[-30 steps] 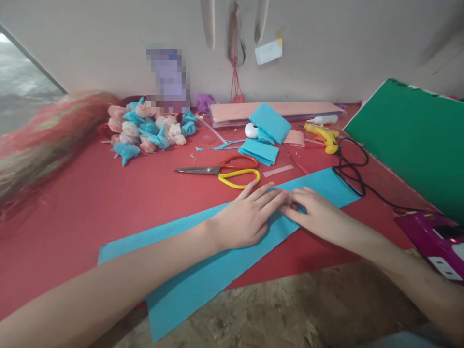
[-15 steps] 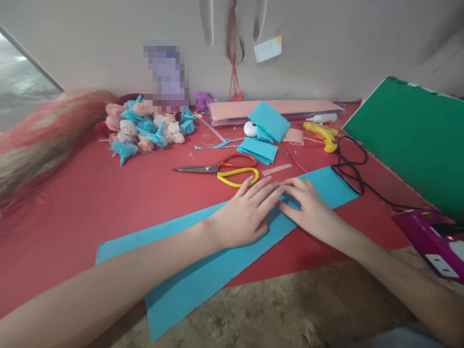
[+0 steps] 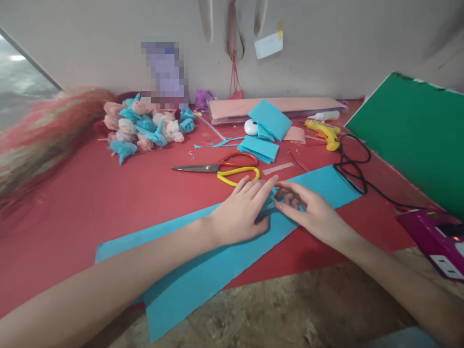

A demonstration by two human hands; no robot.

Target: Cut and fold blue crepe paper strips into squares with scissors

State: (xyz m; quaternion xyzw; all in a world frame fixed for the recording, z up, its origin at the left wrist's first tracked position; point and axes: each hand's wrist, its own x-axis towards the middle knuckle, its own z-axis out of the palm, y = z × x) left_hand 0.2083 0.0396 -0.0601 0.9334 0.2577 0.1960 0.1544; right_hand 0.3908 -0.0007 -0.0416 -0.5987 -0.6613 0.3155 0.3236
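Observation:
A long strip of blue crepe paper [image 3: 203, 270] lies slantwise across the red table covering. My left hand [image 3: 244, 210] rests palm down on its middle with fingers stretched out. Facing it, my right hand [image 3: 308, 205] has its fingers curved, with thumb and forefinger apart beside a small creased blue piece [image 3: 271, 199]. That piece is partly hidden by my left hand, and whether it belongs to the strip I cannot tell. Scissors [image 3: 217, 168] with one red and one yellow handle lie just beyond my left fingertips.
Folded blue paper [image 3: 270, 121] and a yellow glue gun [image 3: 326, 134] with a black cord lie behind. Paper flowers [image 3: 145, 125] are heaped at the back left. A green board [image 3: 416, 140] and a magenta power strip [image 3: 431, 241] stand at the right.
My right hand has drawn slightly back from my left fingers, and its fingers curl more. The creased blue piece now shows between the hands.

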